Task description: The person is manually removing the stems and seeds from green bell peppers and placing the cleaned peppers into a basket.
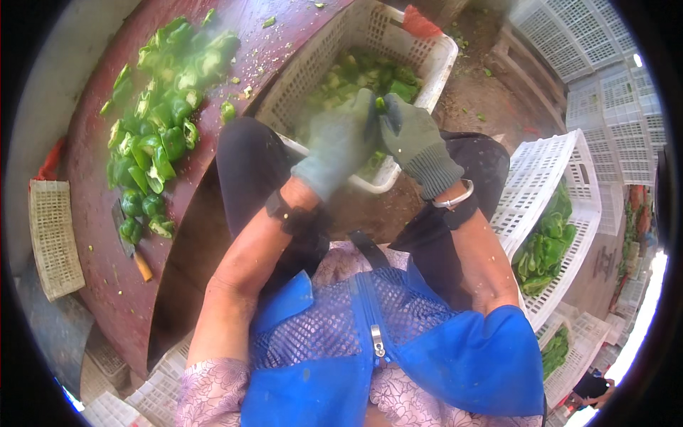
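Observation:
My left hand [341,139], in a grey-green knit glove and partly blurred, meets my right hand [416,136] in a matching glove. Between their fingertips is a small piece of green pepper [380,104], mostly hidden by the fingers. Both hands are over the near side of a white perforated plastic crate [448,58], which stands in front of my knees. Cut green pepper pieces [403,88] lie inside it. To the left, a heap of halved and whole green bell peppers [160,144] rests on a dark red tabletop [101,240].
A knife [125,235] with a wooden handle lies on the tabletop beside the peppers. At my right, a tilted white crate [573,160] holds green peppers [547,251]. Stacked white crates [613,107] line the far right. Another crate [56,240] is beyond the table's left edge.

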{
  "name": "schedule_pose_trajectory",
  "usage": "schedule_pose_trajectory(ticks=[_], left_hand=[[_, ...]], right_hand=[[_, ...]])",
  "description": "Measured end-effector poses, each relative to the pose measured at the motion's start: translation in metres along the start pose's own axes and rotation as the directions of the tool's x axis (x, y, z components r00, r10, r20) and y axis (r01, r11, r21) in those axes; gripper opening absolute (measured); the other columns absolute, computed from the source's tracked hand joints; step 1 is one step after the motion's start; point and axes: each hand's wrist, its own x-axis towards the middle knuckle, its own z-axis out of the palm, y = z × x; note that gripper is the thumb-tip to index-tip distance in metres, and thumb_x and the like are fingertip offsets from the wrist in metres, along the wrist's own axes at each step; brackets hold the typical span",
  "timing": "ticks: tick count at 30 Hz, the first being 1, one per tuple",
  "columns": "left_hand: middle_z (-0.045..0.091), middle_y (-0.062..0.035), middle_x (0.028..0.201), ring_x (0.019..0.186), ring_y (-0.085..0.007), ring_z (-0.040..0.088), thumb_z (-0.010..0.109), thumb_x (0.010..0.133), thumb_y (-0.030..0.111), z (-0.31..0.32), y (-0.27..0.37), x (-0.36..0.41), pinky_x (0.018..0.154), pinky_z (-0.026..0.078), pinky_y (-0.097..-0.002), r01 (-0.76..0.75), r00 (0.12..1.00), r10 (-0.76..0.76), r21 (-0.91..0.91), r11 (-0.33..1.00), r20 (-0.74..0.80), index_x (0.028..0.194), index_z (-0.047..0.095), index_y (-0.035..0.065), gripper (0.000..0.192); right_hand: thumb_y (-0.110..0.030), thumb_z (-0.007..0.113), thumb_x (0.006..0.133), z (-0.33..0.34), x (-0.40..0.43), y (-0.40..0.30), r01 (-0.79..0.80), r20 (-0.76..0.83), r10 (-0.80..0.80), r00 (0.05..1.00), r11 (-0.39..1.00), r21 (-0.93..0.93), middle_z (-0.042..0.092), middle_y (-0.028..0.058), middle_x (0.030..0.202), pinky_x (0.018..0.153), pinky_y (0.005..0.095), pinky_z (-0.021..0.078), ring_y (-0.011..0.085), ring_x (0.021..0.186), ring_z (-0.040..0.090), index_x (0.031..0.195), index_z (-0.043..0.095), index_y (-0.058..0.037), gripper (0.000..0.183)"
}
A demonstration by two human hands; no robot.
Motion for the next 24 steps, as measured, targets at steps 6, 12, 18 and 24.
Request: schedule_pose_trajectory(ticks=[6,12,18,24], left_hand=[[0.063,-0.0202,0.077,0.074,-0.0402,0.061,0.052,0.083,0.017,0.015,-0.087,0.03,0.07,0.048,-0.0484,0.397,0.918,-0.388,-0.17,0.902,0.085,0.104,0.053,0.0063,0.024],[0.061,-0.0048,0.086,0.072,-0.0114,0.056,0.058,0.089,0.023,-0.019,-0.056,0.025,0.064,0.046,-0.0262,0.17,0.975,-0.207,-0.324,0.931,-0.084,0.11,0.057,0.0022,0.03],[0.055,0.0015,0.086,0.076,-0.0069,0.049,0.064,0.088,0.019,-0.022,0.011,-0.012,0.067,0.044,-0.0228,0.215,0.972,-0.103,-0.629,0.747,0.21,0.106,0.057,-0.0004,0.027],[0.054,0.0028,0.081,0.071,-0.005,0.047,0.062,0.087,0.015,-0.026,0.016,-0.013,0.063,0.041,-0.021,0.422,0.907,-0.205,-0.776,0.469,0.369,0.104,0.057,0.0022,0.022]], right_hand=[[-0.029,0.059,0.085,0.0,-0.011,-0.011,-0.195,0.107,0.164,0.981,0.782,0.592,0.064,0.0163,0.091,0.074,0.0366,0.0503,0.0255,0.084,0.062,0.104,0.062,-0.0041,0.031],[-0.036,0.051,0.094,-0.02,-0.008,0.006,-0.157,0.19,-0.019,0.982,0.492,0.857,0.063,0.0081,0.089,0.068,0.0247,0.0501,0.0131,0.081,0.059,0.114,0.058,-0.0026,0.04],[-0.037,0.046,0.095,-0.003,-0.005,-0.007,-0.05,-0.033,0.163,0.986,0.48,0.876,0.062,0.006,0.094,0.07,0.025,0.0489,0.013,0.082,0.059,0.115,0.057,-0.0058,0.038],[-0.036,0.035,0.098,0.006,-0.01,-0.025,-0.042,-0.035,0.256,0.966,0.29,0.956,0.062,0.0116,0.104,0.08,0.0304,0.0496,0.0187,0.091,0.061,0.117,0.056,-0.0033,0.043]])
